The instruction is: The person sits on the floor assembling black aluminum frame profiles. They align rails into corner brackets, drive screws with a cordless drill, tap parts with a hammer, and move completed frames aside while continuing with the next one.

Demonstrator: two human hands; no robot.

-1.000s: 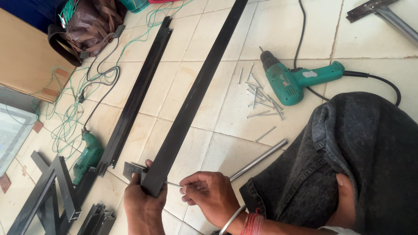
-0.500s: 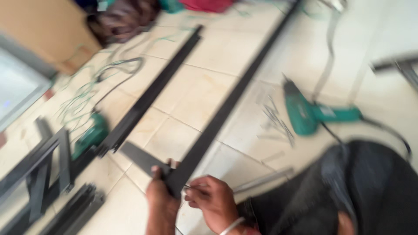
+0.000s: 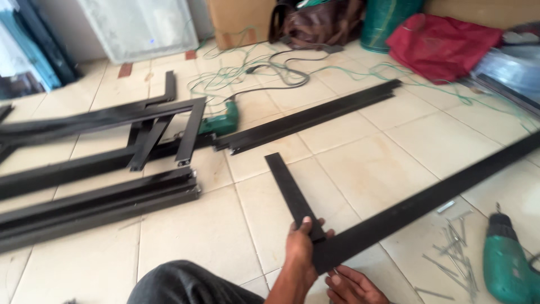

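down low, left hand (image 3: 301, 247) presses short black bar (image 3: 292, 194) flat on tile floor (image 3: 214, 231), thumb over its near end, where it meets long black bar (image 3: 427, 200) at corner. right hand (image 3: 351, 286) just below joint, fingers curled, grip unclear. screws (image 3: 455, 247) and green drill (image 3: 506, 264) lie right; black frame pieces (image 3: 101, 169) left.

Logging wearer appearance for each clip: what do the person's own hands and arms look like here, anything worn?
Both are bare. The left hand and its forearm show no glove, sleeve, ring or watch. The right hand is also ungloved; its wrist is cut off by the frame edge, so a bracelet or watch there cannot be judged.
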